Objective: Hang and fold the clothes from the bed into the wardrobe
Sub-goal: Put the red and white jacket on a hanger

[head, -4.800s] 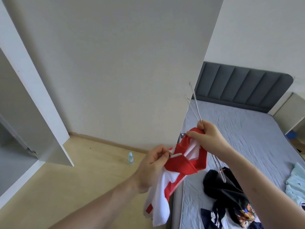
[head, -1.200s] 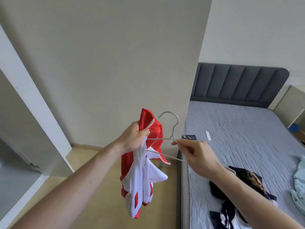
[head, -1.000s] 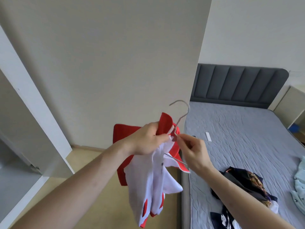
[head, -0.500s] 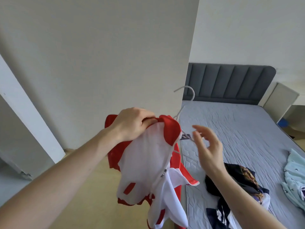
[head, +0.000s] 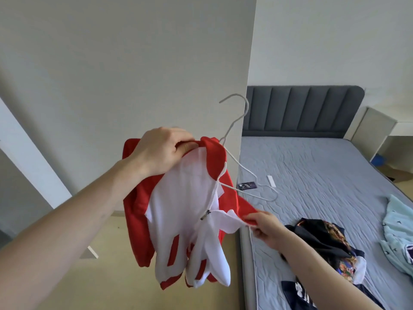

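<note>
Red-and-white jacket [head: 185, 211] hangs half on the wire hanger [head: 237, 153]. The left hand [head: 161, 151] grips its collar over one hanger arm. The bare hanger arm points right, above the right hand [head: 266, 227], which pinches the loose front edge and is nearer to it.

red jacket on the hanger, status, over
Left hand grips red jacket collar. Right hand pinches its loose front. Hanger half in. Nothing blocking.

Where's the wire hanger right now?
Head view, centre: the thin white wire hanger is partly inside the red-and-white zip jacket gripped by the left hand, hook up by the wall corner.
</note>
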{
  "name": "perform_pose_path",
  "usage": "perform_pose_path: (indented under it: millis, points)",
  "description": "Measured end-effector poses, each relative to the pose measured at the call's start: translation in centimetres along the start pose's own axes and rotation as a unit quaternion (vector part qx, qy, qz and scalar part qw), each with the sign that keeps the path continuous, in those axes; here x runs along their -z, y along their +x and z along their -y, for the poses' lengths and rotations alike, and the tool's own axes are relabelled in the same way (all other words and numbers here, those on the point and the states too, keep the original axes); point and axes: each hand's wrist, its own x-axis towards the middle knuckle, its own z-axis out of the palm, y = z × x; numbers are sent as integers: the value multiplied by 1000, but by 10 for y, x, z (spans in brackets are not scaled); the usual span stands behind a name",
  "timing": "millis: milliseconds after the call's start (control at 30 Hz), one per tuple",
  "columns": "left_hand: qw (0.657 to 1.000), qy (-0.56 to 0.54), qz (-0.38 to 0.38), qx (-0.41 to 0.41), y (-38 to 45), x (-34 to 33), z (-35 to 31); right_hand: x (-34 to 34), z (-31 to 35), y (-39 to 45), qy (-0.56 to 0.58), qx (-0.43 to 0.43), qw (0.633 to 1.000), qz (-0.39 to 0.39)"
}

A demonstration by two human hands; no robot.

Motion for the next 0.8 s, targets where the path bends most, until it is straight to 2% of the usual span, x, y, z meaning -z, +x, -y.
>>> perform_pose_path:
  millis: [67,133,333,433,533,600,667,733,800]
  points:
    - [1000,24,7,14,-8,5,16,17,20,1,85,27,994,-56]
    - [999,38,10,28,-18,6,31,35,42,-4,126,60,987,-78]
    - [996,76,-7,39,-34,-5,45,41,107,-35,110,100,988,-48]
    - [995,101,-5,5,-39,-11,46,37,133,-50,146,118,981,-46]
    - [995,95,0,30,-40,-20,43,23,157,-65,165,146,974,-51]
    - [994,63,8,93,-37,-32,33,0,168,-76,115,194,973,-39]
    - [984,6,24,178,-31,-44,17,-29,173,-85,0,271,963,7]
    - [967,-84,31,238,-24,-51,4,-51,170,-93,-138,336,929,75]
    - [952,-160,21,261,-19,-52,-6,-58,163,-91,-254,367,888,112]
